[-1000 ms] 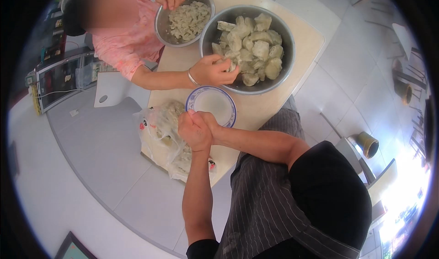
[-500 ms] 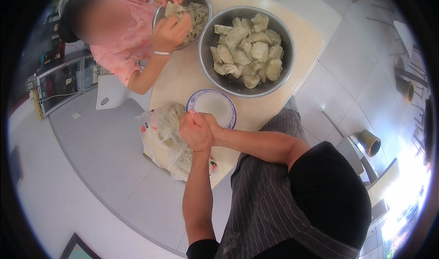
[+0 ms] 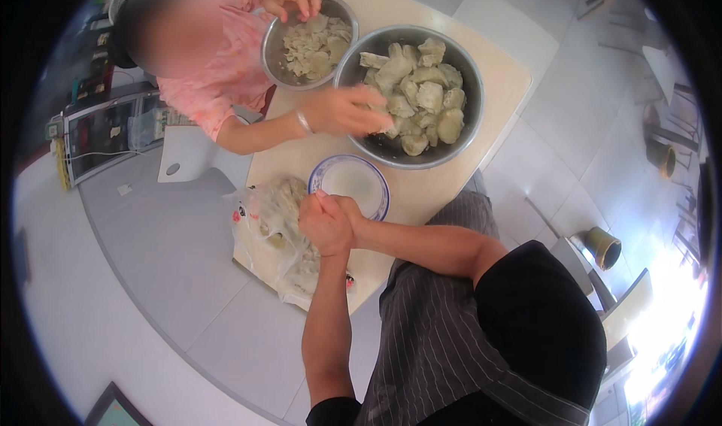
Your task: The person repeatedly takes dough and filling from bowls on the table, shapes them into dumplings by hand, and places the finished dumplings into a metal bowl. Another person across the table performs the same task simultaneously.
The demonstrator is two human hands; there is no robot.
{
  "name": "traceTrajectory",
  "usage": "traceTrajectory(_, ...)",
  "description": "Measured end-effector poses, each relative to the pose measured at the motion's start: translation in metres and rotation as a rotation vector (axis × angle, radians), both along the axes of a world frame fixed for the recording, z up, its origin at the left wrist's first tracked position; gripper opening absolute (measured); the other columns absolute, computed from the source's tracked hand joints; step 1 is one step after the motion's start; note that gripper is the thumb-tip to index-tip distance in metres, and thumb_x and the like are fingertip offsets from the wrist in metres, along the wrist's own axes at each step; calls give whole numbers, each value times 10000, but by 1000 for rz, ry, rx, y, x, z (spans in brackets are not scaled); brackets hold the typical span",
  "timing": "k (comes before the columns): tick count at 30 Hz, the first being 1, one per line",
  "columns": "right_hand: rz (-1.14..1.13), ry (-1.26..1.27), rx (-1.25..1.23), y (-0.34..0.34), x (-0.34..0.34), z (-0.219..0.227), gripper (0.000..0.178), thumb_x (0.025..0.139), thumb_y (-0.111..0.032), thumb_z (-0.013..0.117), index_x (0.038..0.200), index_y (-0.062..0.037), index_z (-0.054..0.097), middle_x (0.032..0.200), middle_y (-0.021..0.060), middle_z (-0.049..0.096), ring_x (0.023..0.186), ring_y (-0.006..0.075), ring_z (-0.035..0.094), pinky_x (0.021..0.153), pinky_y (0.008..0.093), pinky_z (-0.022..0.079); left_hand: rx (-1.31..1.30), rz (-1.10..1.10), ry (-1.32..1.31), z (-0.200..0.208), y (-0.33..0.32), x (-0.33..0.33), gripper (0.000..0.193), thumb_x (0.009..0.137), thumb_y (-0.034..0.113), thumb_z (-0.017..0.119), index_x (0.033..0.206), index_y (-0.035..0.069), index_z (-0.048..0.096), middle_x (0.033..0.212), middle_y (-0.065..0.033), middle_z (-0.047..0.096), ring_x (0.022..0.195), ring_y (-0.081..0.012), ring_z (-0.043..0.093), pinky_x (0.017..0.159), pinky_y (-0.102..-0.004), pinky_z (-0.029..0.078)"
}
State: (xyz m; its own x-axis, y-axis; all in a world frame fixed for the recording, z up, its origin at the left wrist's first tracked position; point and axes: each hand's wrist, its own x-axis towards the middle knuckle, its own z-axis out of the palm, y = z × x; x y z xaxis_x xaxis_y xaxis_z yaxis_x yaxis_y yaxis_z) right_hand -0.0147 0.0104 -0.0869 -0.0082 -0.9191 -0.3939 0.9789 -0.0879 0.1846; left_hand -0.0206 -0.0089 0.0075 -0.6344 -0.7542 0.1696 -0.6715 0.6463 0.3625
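My left hand (image 3: pixel 326 229) and my right hand (image 3: pixel 350 217) are clasped tightly together over the near-left rim of a white bowl with a blue patterned edge (image 3: pixel 349 163). Whatever lies between the palms, if anything, is hidden. The bowl appears to hold whitish liquid. Just left of my hands, a clear plastic bag (image 3: pixel 263 219) with pale greyish-green lumps lies on the table. Beyond the bowl stands a big steel basin (image 3: pixel 475 129) heaped with thick pale-green pieces (image 3: pixel 429 97), their kind uncertain.
Across the table, a person in a pink top (image 3: pixel 203 99) reaches a blurred hand (image 3: pixel 350 112) over the big basin's left side. Their other hand is at a smaller steel bowl (image 3: pixel 272 71) of pale torn bits. The light wooden table (image 3: pixel 505 72) has a rounded far-right corner.
The person opposite has let go of the piece over the small bowl and moved one hand to the big basin. My hands stay clasped, barely moved.
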Motion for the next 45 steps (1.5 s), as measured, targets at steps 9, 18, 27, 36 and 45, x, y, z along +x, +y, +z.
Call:
traceTrajectory(9,43,59,33,2,2,1,270,935,-272,434,970,-48,581,914,101,608,872,217,588,773,351,488,41,17,100,-9,0,10,297,903,199,480,687,2,528,658,-208,547,606,-407,530,550,-464,414)
traceTrajectory(18,84,164,166,7,-15,8,274,931,-286,432,972,-54,572,911,100,599,863,210,582,758,347,488,112,36,190,-14,-1,5,258,880,169,513,687,-1,524,661,-204,554,607,-368,550,564,-436,428)
traceTrajectory(27,-115,536,570,34,-141,17,279,923,-282,455,1038,-59,577,996,89,612,871,232,598,719,408,526,229,-88,586,-1,6,-68,143,874,151,582,875,23,521,918,-146,548,867,-292,517,713,-355,424)
traceTrajectory(36,22,1526,791,44,-247,51,401,854,-171,541,1231,-35,550,1186,130,586,1077,228,536,937,329,396,502,217,512,-26,-23,21,123,823,0,566,940,38,571,895,-96,577,777,-202,569,702,-292,471)
traceTrajectory(45,427,2591,430,107,-141,29,352,740,-31,612,1092,-20,599,1005,172,619,942,357,588,822,414,476,115,476,328,-42,-109,192,167,759,-51,560,896,35,600,843,-143,606,794,-331,584,728,-372,475)
